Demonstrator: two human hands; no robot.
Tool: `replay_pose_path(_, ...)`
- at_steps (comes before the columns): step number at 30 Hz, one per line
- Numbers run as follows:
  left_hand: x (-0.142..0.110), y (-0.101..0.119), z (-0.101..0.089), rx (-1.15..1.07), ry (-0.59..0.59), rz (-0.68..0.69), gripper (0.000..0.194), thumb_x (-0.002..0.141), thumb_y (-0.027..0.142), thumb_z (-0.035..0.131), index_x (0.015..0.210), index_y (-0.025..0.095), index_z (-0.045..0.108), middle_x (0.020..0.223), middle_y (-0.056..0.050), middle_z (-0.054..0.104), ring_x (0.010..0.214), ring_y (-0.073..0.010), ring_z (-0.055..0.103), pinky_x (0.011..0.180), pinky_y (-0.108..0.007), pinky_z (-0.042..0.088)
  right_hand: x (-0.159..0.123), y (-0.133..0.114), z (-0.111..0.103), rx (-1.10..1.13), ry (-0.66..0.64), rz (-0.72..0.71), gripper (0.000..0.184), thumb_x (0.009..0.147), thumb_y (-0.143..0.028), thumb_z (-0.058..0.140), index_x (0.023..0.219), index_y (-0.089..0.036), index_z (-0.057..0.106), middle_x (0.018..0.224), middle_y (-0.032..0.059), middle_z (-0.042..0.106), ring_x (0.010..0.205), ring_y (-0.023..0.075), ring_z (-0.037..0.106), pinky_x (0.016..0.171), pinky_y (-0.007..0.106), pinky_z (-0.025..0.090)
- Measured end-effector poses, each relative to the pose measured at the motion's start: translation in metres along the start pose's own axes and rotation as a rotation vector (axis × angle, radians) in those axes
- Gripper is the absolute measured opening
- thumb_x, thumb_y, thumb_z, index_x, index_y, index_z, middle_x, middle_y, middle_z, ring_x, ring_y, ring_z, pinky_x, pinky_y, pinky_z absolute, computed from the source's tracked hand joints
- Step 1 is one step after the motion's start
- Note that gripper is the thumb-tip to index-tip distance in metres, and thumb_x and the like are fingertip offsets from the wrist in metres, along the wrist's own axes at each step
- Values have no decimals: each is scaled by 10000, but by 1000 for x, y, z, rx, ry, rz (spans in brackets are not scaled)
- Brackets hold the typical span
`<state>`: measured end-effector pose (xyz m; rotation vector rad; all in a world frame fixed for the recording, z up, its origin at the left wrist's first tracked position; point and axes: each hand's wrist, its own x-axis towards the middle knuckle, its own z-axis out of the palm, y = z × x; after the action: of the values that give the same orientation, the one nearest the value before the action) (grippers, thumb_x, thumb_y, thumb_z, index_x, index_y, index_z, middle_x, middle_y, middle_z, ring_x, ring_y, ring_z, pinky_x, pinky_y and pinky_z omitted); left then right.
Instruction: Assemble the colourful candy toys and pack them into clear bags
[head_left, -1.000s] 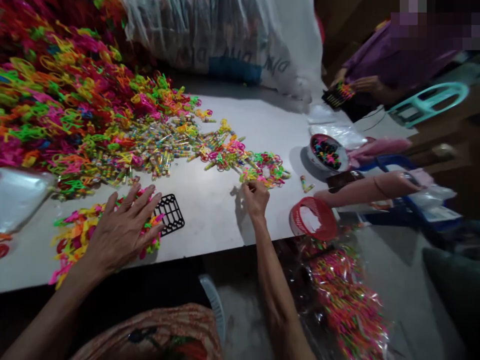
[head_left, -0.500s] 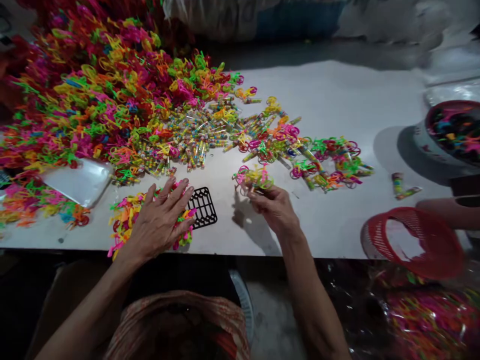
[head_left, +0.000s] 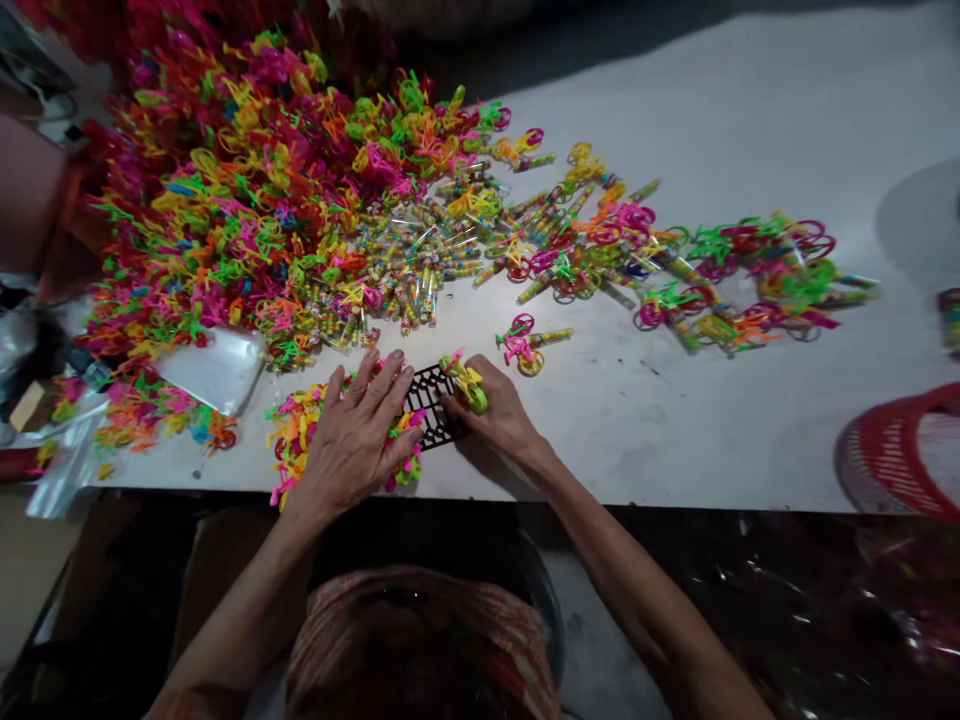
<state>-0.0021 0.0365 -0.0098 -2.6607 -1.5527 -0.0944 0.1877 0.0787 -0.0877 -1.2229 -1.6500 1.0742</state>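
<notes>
My left hand (head_left: 356,430) lies flat with fingers out over a small heap of bright plastic toys (head_left: 296,425), covering part of it. The heap overlaps the left part of a black plastic grid (head_left: 431,400). At the grid's right end my right hand (head_left: 495,410) is closed on a small yellow-green plastic toy (head_left: 471,388); its fingertips are partly hidden. Just to the right lies a pink and yellow wheeled toy (head_left: 521,348) with a candy-filled tube (head_left: 553,336).
A large mound of coloured toys (head_left: 247,200) fills the back left. Small filled tubes (head_left: 420,260) are scattered before it, and toys with tubes (head_left: 750,290) trail rightward. Clear plastic bags (head_left: 217,370) lie at left. A red basket (head_left: 900,450) stands at the right edge.
My right hand has moved left to the grid. A pink and yellow toy with a tube now lies where it was. My left hand stays on the heap; the view has shifted left.
</notes>
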Motion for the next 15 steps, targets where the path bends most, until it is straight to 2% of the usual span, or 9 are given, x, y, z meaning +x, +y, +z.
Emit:
replay_pose_path(3, 1, -1, 0, -22, 7, 4, 593, 943, 404, 429, 1482, 196, 297, 1513, -128, 380, 1453, -272, 240, 1144, -482, 254, 14, -3, 18, 121, -21, 15, 120, 798, -296, 589, 741, -215, 522, 744, 14, 561, 686, 176, 529, 645, 296, 423)
replay_pose_path(5, 1, -1, 1, -32, 12, 2, 580, 942, 403, 431, 1468, 187, 323, 1508, -133, 387, 1451, -276, 244, 1140, -486, 263, 22, -2, 29, 120, -16, 10, 90, 773, -259, 594, 752, -208, 523, 753, 16, 576, 694, 173, 540, 650, 287, 428)
replay_pose_path(10, 0, -2, 4, -53, 33, 1, 570, 939, 424, 437, 1446, 175, 365, 1501, -132, 401, 1446, -280, 258, 1143, -479, 260, 34, 1, 33, -199, -146, -61, 13, 745, -175, 557, 744, -185, 565, 765, 38, 606, 688, 167, 529, 636, 271, 405)
replay_pose_path(15, 3, -4, 5, -74, -18, 26, 586, 953, 432, 401, 1482, 198, 306, 1533, -113, 350, 1464, -285, 198, 1158, -514, 198, 36, -9, 32, -448, -341, -104, 118, 810, -174, 533, 887, -164, 621, 924, 93, 649, 763, 193, 569, 645, 280, 395)
